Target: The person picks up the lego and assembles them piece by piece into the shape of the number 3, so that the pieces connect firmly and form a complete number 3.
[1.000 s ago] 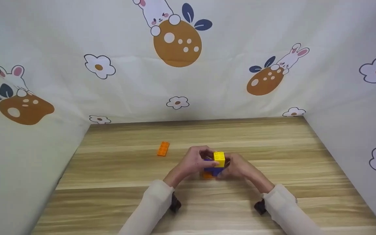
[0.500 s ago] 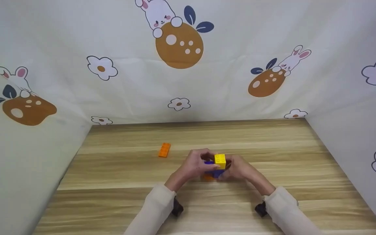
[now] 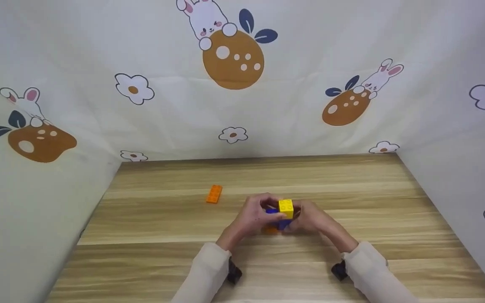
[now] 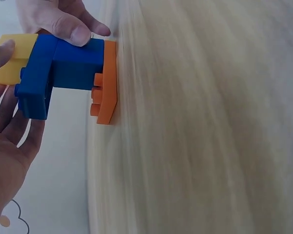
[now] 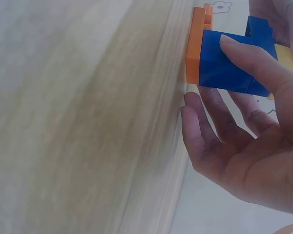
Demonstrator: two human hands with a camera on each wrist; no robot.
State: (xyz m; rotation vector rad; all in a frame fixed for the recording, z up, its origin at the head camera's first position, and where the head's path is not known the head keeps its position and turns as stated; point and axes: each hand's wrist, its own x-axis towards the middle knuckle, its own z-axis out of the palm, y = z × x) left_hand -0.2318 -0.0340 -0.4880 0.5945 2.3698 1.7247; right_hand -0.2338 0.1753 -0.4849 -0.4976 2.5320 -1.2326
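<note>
1. With the left hand (image 3: 254, 213), clamping the yellow block (image 3: 286, 208) by pinching thumb against fingers, spread no wider than the block itself.
2. With the right hand (image 3: 311, 216), gripping the lower blue brick (image 4: 78, 67) from the other side: pressing with the thumb on one face, reaching behind with some fingers, curling the outer ones loosely, apparently off the bricks.
3. Holding between both hands a single upright stack: yellow block on top, then an upper blue brick (image 4: 35, 83) overhanging to one side, then the lower blue brick, then a base orange plate (image 4: 107, 92). Keeping it at the table (image 3: 154, 223), resting or just above; cannot tell which.
4. Gripping much as a second ago, with only a slight shift in the head view. Probably steadying or pressing the joints together, rather than moving any piece.
5. Seeing also a loose orange plate (image 3: 214, 194), studs up on the table, farther back and left of the left hand, touched by neither.
</note>
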